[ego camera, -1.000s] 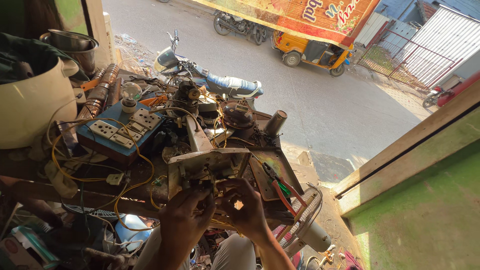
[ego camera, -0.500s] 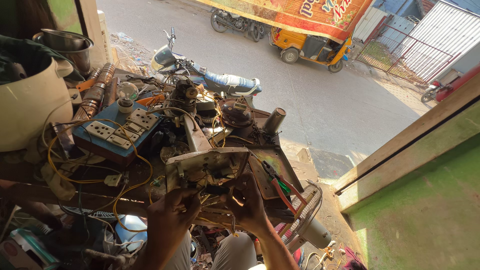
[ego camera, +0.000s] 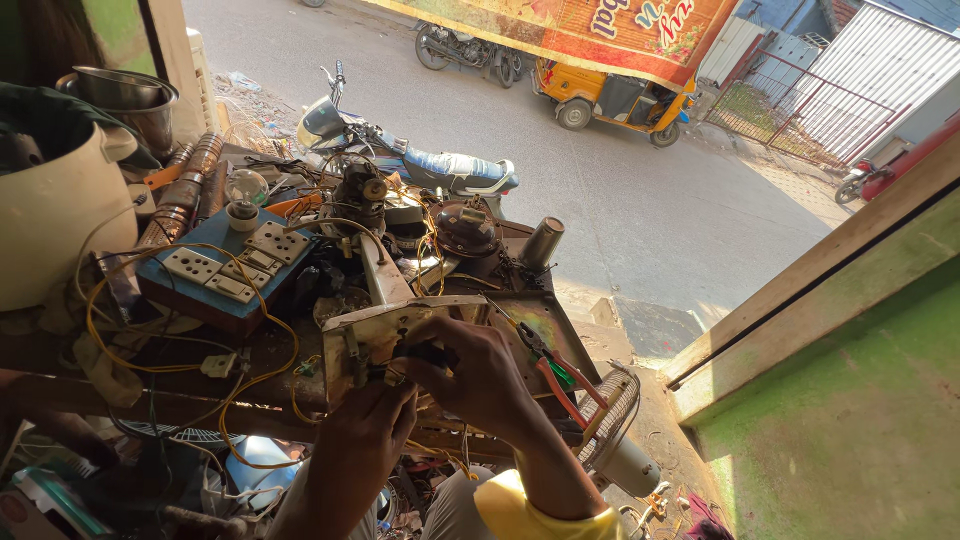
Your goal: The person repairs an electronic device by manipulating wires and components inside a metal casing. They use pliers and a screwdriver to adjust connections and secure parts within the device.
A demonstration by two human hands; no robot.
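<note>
A dirty cream-coloured metal plate with electrical parts and wires (ego camera: 385,325) is held upright over the cluttered workbench (ego camera: 280,345). My left hand (ego camera: 365,430) grips its lower edge from below. My right hand (ego camera: 480,375) is closed on a small dark component at the plate's lower right, fingers curled around it. Yellow wires (ego camera: 250,385) trail from the plate toward the left.
A blue switchboard with white sockets (ego camera: 225,265) lies left of the plate. Red-handled pliers (ego camera: 555,375) lie on the bench to the right, by a small fan (ego camera: 620,430). Old motors (ego camera: 465,230) crowd the back. A large white pot (ego camera: 55,205) stands far left. Outside: a motorcycle (ego camera: 410,155) and yellow auto-rickshaw (ego camera: 615,100).
Both hands have shifted slightly up the plate, and the right hand now covers the small component more fully. The view has tilted a little.
</note>
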